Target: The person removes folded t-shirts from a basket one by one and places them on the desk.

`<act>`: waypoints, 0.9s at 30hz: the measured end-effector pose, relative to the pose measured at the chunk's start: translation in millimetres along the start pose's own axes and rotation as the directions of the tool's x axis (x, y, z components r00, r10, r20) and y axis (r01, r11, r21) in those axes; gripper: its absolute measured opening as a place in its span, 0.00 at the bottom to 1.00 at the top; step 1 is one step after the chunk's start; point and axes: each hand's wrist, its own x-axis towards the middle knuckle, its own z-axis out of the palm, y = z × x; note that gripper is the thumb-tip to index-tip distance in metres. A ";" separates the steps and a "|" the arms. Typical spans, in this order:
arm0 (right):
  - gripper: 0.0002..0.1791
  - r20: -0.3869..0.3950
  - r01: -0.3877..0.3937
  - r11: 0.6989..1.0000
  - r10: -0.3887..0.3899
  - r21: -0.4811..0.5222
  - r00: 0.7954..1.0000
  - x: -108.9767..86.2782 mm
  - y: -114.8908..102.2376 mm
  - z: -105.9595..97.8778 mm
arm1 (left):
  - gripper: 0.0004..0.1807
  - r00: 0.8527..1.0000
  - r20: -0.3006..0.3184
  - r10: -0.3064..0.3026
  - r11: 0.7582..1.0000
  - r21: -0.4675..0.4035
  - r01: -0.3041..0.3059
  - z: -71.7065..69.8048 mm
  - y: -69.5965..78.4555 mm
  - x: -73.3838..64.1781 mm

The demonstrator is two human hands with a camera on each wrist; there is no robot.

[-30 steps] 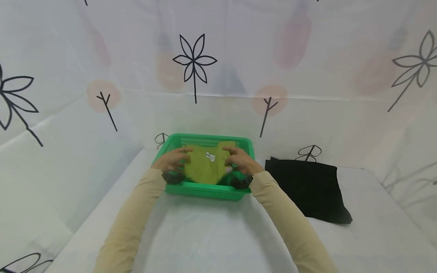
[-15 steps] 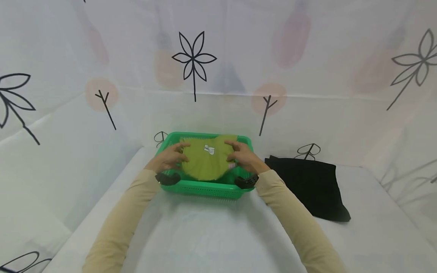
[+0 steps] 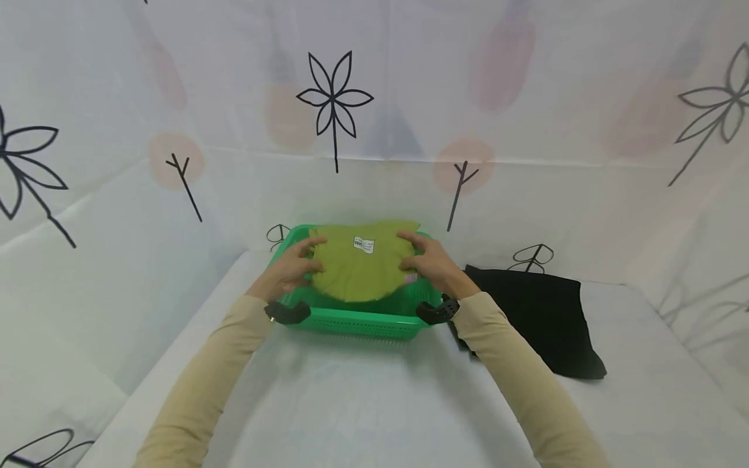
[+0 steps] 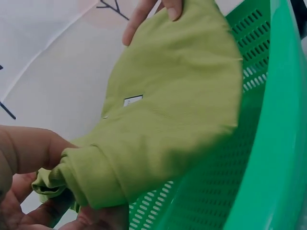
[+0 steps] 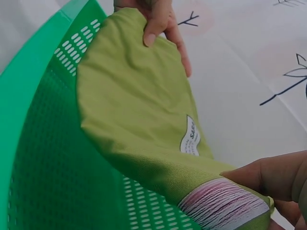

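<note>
Folded yellow-green cloth (image 3: 363, 270) with a small white printed label hangs between both hands over the green plastic basket (image 3: 357, 323). My left hand (image 3: 289, 268) grips its left side, and the left wrist view shows thumb and fingers (image 4: 36, 148) around a thick folded edge. On the other side my right hand (image 3: 433, 261) pinches the cloth beside a white and pink striped patch (image 5: 223, 203). The cloth's lower edge sags above the basket's inside. Perforated walls and bare floor of the basket show beneath it in both wrist views.
A folded black cloth (image 3: 538, 318) lies on the white table (image 3: 363, 403) to the right of the basket, partly behind the right forearm. Behind the basket rises a white curtain (image 3: 386, 188) printed with flowers and twigs.
Both hands have lifted the yellow-green cloth up from inside the basket. They have moved slightly apart, spreading it wider, and its label now faces more upright. The black cloth stays where it was.
</note>
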 end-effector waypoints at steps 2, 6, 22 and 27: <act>0.40 -0.002 0.011 1.000 -0.011 -0.003 1.000 -2.5 -2.4 -2.8 | 0.40 1.000 -0.004 0.015 1.000 -0.014 -0.015 2.7 1.5 -1.3; 0.40 -0.004 0.032 0.999 -0.032 -0.020 0.999 -5.7 -6.0 -7.3 | 0.40 0.999 -0.009 0.034 0.999 -0.043 -0.034 7.4 5.6 -4.3; 0.40 -0.036 0.066 0.995 -0.069 -0.079 0.997 -27.6 -18.8 -24.1 | 0.39 0.997 0.011 0.077 0.995 -0.058 -0.076 20.8 14.3 -16.5; 0.40 -0.042 0.091 0.993 -0.094 -0.078 0.995 -38.4 -22.4 -33.9 | 0.39 0.994 0.025 0.106 0.993 -0.051 -0.104 28.9 19.8 -23.3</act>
